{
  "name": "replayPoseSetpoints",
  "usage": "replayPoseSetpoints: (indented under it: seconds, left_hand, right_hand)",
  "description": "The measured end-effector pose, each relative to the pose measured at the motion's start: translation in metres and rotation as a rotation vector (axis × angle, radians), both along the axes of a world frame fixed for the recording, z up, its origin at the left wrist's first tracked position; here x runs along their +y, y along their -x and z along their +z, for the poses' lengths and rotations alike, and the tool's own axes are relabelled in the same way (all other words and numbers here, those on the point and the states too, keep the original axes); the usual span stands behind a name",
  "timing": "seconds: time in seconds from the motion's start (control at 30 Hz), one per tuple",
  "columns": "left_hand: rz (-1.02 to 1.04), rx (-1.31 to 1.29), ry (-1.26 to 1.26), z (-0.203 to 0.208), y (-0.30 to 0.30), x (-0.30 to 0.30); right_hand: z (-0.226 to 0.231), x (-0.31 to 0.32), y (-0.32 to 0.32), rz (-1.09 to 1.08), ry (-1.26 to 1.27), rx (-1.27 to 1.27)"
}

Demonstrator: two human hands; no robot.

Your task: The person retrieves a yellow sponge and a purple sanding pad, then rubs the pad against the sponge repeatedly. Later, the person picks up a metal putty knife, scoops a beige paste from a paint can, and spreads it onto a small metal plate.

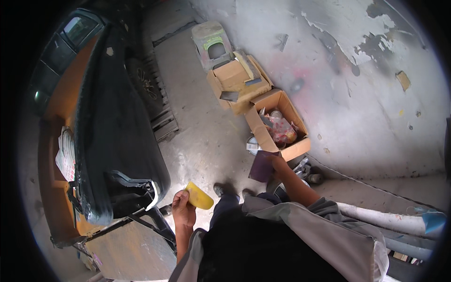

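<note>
Between the thumb and fingers of my left hand is a flat yellow sanding block with a rounded end, held by its left edge. My right hand grips a dark maroon sheet of sandpaper by its right side; the sheet hangs nearly flat, and some fingers are hidden. The two things are apart, with my body and shoes below and between them. To the left of my left hand stands a dark car body panel with a bare, trimmed end.
An open cardboard box with cans and plastic-wrapped things stands beyond my right hand. Behind it are a flattened carton with scrapers and a plastic stool. Pipes run along the wall at right. A paint-stained board lies lower left.
</note>
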State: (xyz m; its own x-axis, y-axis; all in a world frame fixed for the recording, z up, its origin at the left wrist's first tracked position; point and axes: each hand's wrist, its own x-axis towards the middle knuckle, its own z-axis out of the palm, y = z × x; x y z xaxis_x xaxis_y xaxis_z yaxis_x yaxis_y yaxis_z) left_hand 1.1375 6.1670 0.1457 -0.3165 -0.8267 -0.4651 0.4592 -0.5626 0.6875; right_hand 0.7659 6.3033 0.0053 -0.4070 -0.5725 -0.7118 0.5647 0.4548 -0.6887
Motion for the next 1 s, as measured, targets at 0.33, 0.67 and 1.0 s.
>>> replayPoseSetpoints:
  seconds: [0.33, 0.67, 1.0]
  left_hand:
    - [-0.095, 0.058, -0.051, -0.015, 0.010, -0.117]
    - [-0.197, -0.261, -0.370, -0.023, 0.095, -0.217]
    - [-0.294, -0.053, -0.396, 0.005, 0.226, -0.334]
  right_hand:
    - [0.004, -0.093, 0.039, -0.480, 0.103, -0.162]
    - [-0.014, -0.218, 0.145, -0.600, 0.169, -0.288]
    - [-0.034, -0.369, 0.284, -0.526, -0.069, 0.108]
